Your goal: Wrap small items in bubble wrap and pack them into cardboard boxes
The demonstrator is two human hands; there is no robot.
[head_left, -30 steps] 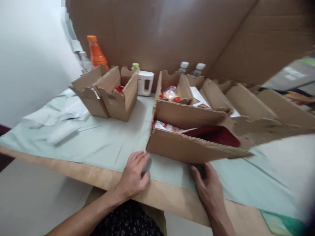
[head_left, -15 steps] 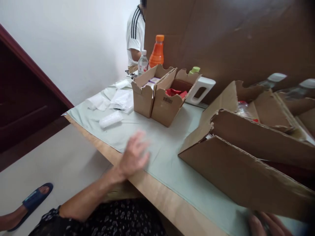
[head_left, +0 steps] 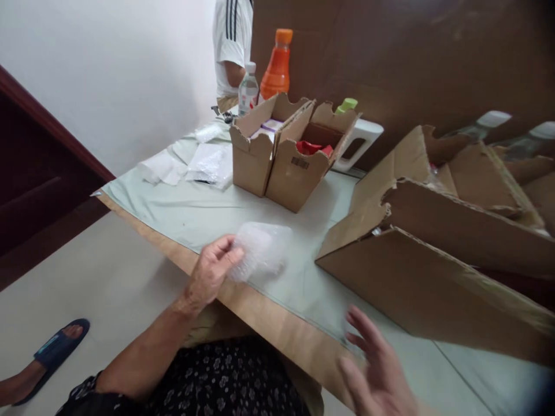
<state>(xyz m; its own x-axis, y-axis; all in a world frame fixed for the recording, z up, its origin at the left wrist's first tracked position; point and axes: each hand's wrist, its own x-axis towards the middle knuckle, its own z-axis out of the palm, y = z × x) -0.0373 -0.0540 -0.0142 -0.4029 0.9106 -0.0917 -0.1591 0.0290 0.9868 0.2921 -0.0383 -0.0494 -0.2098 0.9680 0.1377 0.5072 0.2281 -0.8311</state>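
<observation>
My left hand [head_left: 210, 270] pinches the left edge of a piece of clear bubble wrap [head_left: 263, 247], slightly blurred, just above the table's front edge. My right hand [head_left: 378, 370] is at the lower right with its fingers apart and nothing in them, near the large cardboard box [head_left: 425, 294]. Beyond the bubble wrap, two small cardboard bins [head_left: 250, 164] stand side by side. White and purple packs [head_left: 272, 125] show in the left one and red packaging [head_left: 313, 148] in the right one.
More plastic wrap [head_left: 212, 162] lies at the table's far left. Behind the bins stand an orange bottle [head_left: 276, 72], a clear bottle [head_left: 248, 91] and a white jug [head_left: 362, 138]. A person in a white shirt [head_left: 229, 46] is beyond. The cloth-covered table [head_left: 169, 211] has a wooden front edge.
My left hand, bare before, now holds the bubble wrap, which has left its spot on the table's left side. My right hand has moved up and left from beside the large box.
</observation>
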